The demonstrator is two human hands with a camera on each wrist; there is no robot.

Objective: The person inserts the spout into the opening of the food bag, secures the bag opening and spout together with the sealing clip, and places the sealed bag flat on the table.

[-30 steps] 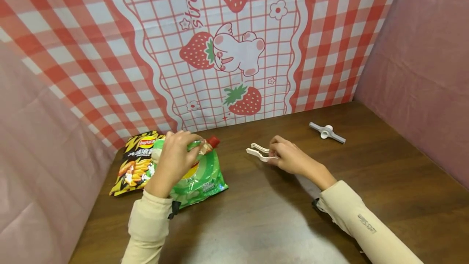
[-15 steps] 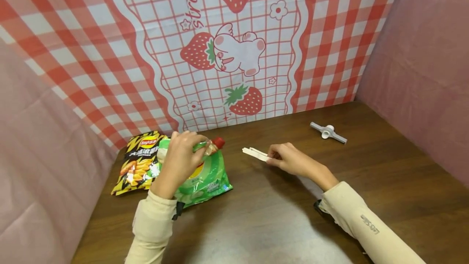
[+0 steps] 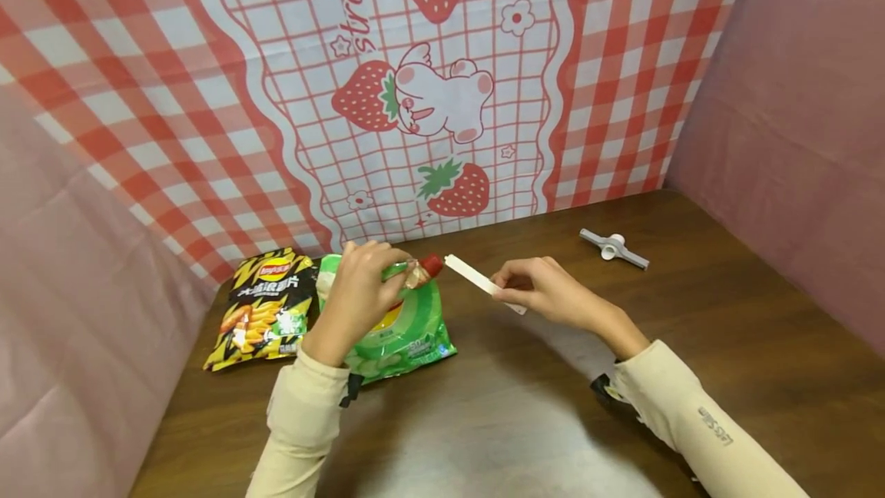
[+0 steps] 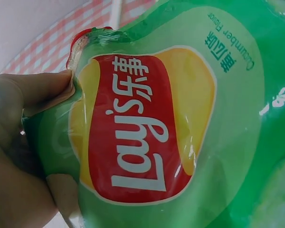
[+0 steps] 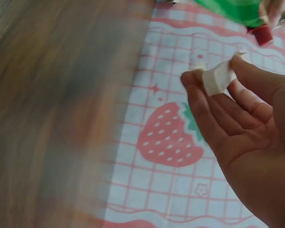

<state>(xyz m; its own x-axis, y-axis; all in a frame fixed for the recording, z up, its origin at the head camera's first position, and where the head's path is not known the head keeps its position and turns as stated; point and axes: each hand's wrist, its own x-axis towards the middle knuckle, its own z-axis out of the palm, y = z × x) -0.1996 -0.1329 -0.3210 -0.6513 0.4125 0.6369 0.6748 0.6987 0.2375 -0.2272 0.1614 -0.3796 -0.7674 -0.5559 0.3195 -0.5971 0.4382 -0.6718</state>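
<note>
My left hand [image 3: 356,294] pinches the gathered top of a green Lay's cucumber chip bag [image 3: 415,333], thumb on the printed front in the left wrist view. A folded red corner [image 3: 432,264] of the bag sticks out to the right of the fingers. My right hand [image 3: 542,290] holds a long white bag clip [image 3: 470,273] between thumb and fingers. The clip's far end points up-left, close to the red corner; whether they touch I cannot tell. In the right wrist view the clip [image 5: 217,80] appears end-on between the fingertips.
A black and yellow Lay's bag [image 3: 263,310] lies at the left, beside the green bag. A grey bar-shaped clip with a white round middle [image 3: 612,247] lies at the back right of the brown table [image 3: 691,313]. Checked cloth [image 3: 622,98] hangs behind.
The white clip's two arms, spread a second ago, now look together, and its far end has swung up toward the bag. My left hand has moved right with the green bag.
</note>
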